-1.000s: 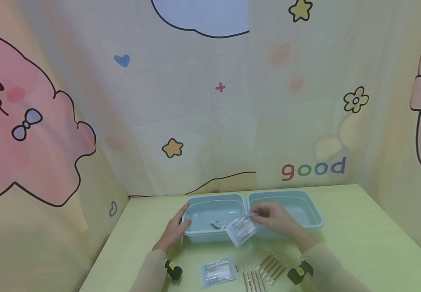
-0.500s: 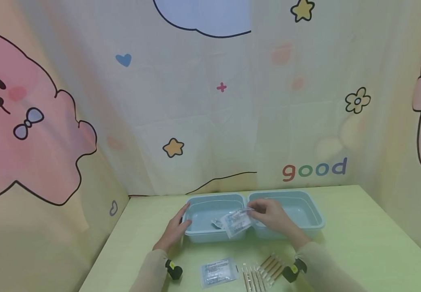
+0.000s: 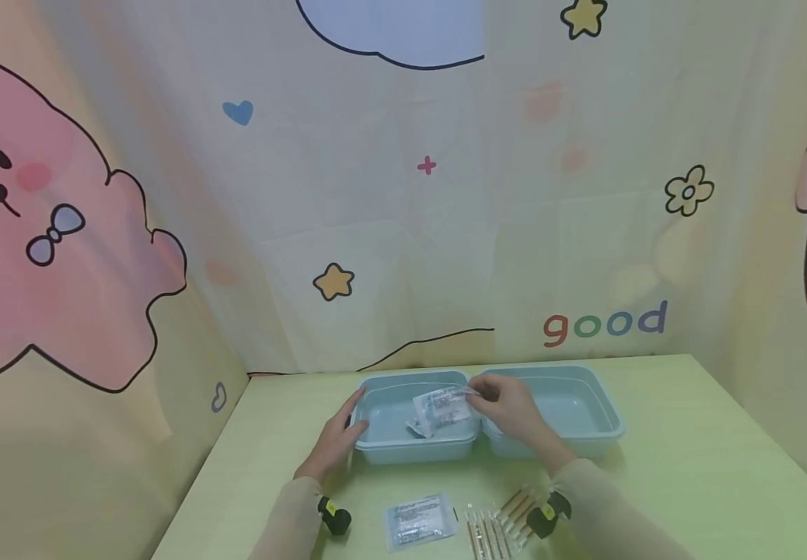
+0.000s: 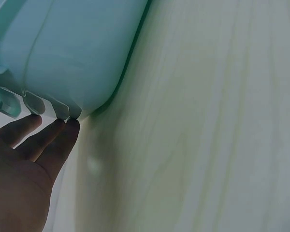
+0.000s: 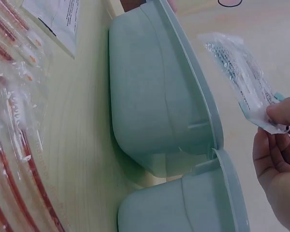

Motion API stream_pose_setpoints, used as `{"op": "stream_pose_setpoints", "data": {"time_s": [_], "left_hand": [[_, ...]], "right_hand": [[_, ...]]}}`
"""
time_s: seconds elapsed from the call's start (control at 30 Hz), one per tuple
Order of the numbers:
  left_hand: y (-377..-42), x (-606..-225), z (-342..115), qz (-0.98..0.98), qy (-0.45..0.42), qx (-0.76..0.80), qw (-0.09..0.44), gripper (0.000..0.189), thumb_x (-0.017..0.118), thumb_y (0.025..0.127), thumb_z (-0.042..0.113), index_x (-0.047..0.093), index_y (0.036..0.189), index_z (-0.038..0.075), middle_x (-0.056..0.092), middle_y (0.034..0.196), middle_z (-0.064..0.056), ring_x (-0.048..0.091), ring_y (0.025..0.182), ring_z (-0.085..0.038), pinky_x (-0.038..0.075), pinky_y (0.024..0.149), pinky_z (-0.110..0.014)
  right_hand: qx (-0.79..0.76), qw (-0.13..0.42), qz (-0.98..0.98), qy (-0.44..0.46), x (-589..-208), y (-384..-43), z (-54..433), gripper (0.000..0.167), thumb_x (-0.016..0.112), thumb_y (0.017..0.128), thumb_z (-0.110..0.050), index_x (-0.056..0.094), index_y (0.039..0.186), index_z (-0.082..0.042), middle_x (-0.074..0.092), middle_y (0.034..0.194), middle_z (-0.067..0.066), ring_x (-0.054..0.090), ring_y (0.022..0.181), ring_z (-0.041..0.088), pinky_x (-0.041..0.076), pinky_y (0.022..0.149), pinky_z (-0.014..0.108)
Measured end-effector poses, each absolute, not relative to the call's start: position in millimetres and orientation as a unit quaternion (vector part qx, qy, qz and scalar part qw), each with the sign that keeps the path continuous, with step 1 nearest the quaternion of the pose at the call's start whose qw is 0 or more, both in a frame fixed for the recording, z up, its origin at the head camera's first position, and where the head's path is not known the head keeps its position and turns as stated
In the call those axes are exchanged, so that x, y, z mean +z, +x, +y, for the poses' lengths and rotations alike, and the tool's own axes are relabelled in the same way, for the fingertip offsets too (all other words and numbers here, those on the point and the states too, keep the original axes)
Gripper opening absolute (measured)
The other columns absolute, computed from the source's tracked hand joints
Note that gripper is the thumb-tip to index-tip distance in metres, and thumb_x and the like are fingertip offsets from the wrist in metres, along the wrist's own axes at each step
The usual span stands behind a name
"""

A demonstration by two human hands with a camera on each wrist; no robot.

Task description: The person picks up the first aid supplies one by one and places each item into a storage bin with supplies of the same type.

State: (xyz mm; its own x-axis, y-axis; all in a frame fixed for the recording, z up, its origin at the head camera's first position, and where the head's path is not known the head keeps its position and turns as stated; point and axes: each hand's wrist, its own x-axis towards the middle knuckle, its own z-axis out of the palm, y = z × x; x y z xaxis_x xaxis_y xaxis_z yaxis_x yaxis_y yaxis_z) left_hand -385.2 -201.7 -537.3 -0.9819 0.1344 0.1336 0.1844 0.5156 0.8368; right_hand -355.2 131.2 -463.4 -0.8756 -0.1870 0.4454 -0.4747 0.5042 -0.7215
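Two clear packets of brown-stick swabs lie nearest you on the pale table (image 3: 655, 474), one a left swab packet (image 3: 487, 537), the other a right swab packet (image 3: 513, 509) set aslant just beside it and partly covered by your right wrist camera (image 3: 549, 513). Just left of them, a flat printed sachet (image 3: 420, 523) lies with its lettering facing up. Your left wrist camera (image 3: 334, 516), black with a yellow patch, sits to the left of that sachet, over your beige sleeve.

Past these, your left hand (image 3: 333, 443) holds the left side of the left bin (image 3: 417, 446), thumb and forefinger over its rim; the left wrist view shows three slightly spread fingertips (image 4: 70, 126) against the outer wall. Your right hand (image 3: 508, 406) pinches one corner of the held sachet (image 3: 443, 408) between thumb and fingertips, the gap between them narrow. You have this sachet above the left bin, tilted, its printed face showing. A small packet (image 3: 414, 426) peeks out below its lower left corner, inside the same bin, mostly hidden from you. The right bin (image 3: 574, 404), light blue too, stands beside the left one, and in the right wrist view their rims meet.

Behind the bins hangs a cloth backdrop (image 3: 389, 194) printed with stars, a heart, a flower and the word "good"; a pink cartoon animal (image 3: 61, 311) fills your left side.
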Motion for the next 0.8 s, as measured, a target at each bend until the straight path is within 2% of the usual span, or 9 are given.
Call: {"op": "stream_pose_setpoints", "data": {"time_s": [0.3,0.6,0.8], "left_hand": [[-387,-539,-203,-0.870,-0.093,-0.483,0.025,0.062,0.053,0.095,0.025,0.031,0.153,0.032,0.029,0.159,-0.012,0.031,0.143,-0.040,0.030,0.113,-0.059],[-386,-538,-200,-0.872,-0.085,-0.481,0.025,0.062,0.053,0.095,0.026,0.031,0.153,0.033,0.030,0.159,-0.012,0.031,0.143,-0.040,0.030,0.113,-0.060],[-384,-536,-201,-0.871,-0.089,-0.482,0.021,0.062,0.052,0.096,0.024,0.030,0.153,0.032,0.029,0.159,-0.012,0.030,0.144,-0.040,0.029,0.112,-0.061]], "right_hand": [[0.454,0.136,-0.868,0.146,-464,-358,119,0.012,0.075,0.083,-0.011,0.071,0.094,-0.008,0.072,0.086,0.002,0.065,0.076,0.012,0.054,0.069,0.027],[0.446,0.159,-0.868,0.147,-473,-364,114,0.012,0.075,0.080,-0.009,0.070,0.092,-0.007,0.070,0.081,0.001,0.063,0.072,0.011,0.052,0.065,0.025],[0.445,0.142,-0.873,0.138,-474,-366,108,0.011,0.074,0.082,-0.010,0.069,0.091,-0.009,0.068,0.079,-0.003,0.063,0.073,0.008,0.053,0.067,0.025]]}}
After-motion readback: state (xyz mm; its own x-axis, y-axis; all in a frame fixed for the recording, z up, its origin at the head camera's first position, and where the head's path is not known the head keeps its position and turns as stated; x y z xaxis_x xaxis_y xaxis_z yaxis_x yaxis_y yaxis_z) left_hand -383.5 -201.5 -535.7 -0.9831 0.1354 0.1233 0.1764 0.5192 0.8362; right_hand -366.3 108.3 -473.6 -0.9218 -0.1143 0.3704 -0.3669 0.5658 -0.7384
